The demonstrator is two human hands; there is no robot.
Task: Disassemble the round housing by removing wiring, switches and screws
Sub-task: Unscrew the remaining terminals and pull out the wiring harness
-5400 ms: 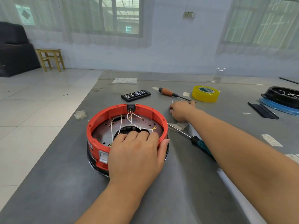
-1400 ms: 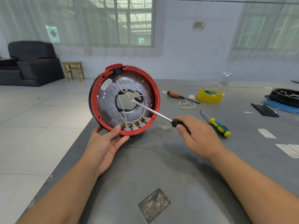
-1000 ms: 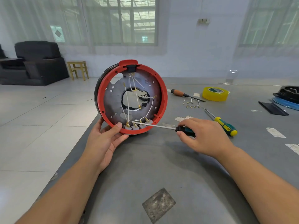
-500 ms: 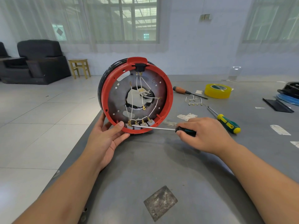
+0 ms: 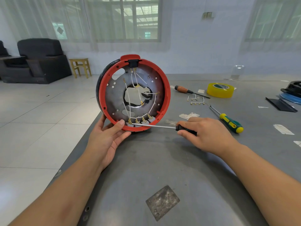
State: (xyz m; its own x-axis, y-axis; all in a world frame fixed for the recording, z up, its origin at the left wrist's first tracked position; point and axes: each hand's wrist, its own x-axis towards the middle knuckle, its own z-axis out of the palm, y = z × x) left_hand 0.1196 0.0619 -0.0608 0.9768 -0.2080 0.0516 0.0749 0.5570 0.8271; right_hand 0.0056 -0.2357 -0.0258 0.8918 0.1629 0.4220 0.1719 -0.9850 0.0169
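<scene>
Left hand (image 5: 106,137) cups the lower rim of the round red housing (image 5: 166,88), stood on edge at frame centre, thumb on the rim. Right hand (image 5: 206,134) grips a black-handled screwdriver (image 5: 156,126), tip at the leftmost terminal (image 5: 129,122) among white wires (image 5: 127,98). Loose removed wires (image 5: 196,101) lie on the grey table (image 5: 179,168), upper right.

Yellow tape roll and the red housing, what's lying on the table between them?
In the head view: an orange-handled screwdriver and a small cluster of loose wire pieces lie between the tape roll and the housing.
</scene>
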